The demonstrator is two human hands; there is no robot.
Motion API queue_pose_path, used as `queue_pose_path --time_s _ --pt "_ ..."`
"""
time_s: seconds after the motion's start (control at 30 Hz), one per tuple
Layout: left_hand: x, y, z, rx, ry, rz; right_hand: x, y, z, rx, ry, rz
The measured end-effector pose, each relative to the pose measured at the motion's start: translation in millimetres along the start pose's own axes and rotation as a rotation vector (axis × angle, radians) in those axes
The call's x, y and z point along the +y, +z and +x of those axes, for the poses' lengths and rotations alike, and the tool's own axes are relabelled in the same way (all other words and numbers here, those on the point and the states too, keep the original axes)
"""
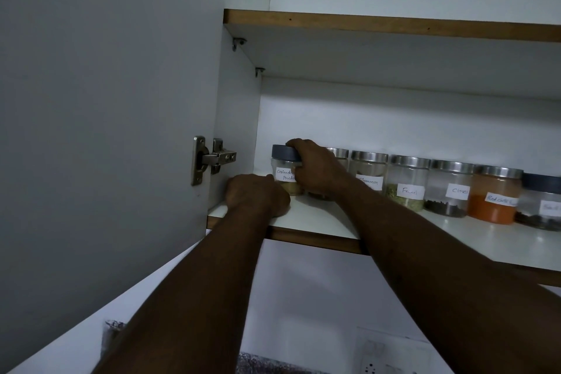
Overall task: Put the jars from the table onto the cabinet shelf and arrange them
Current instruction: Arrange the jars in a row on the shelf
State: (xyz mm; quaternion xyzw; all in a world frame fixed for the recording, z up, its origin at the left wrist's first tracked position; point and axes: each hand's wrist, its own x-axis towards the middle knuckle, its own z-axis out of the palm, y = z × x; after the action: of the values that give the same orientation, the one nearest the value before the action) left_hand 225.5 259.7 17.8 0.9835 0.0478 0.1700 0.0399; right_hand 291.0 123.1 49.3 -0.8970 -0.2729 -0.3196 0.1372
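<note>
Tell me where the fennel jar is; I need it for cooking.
Head view: the fennel jar stands on the cabinet shelf, right of centre, between the cinnamon jar and the cloves jar.

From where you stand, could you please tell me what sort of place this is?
Most likely a home kitchen. A wall cabinet with its door open on a metal hinge has a shelf of clear jars hand-labelled as spices: cinnamon, fennel, cloves. The right hand holds the coriander jar.

grey cabinet door open left | steel hinge | white wall | wall socket | dim light
</note>
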Motion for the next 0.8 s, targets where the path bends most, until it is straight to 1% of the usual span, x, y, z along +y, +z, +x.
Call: queue_pose_path --time_s 0.07,0.2,0.27,0.43,0.67,0.8 --pt "0.0 -0.7 -0.9 0.003 0.004 -0.001 -1.2 -4.5 -1.1 0.055 0.01 0.054" --pt "-0.3 -2.6 -2.4 -0.001 0.001 -0.01 3.2 -18.1 -0.7 0.368 0.121 0.154" --pt "-0.7 -2.1 -2.0 0.003 -0.004 -0.018 6.9 -22.1 -2.6 0.431 0.157 0.148" --pt "-0.9 0.3 -0.4 0.025 0.008 -0.023 10.4 -23.0 -6.2 0.415 0.174 0.094" --pt "-1.7 2.4 3.9 0.022 0.014 -0.046 4.8 -16.0 -5.6 0.409 0.066 0.033" --pt "-1.9 3.2 3.2 0.021 0.005 -0.044 -0.4 -17.3 -7.4 0.439 0.004 -0.033"
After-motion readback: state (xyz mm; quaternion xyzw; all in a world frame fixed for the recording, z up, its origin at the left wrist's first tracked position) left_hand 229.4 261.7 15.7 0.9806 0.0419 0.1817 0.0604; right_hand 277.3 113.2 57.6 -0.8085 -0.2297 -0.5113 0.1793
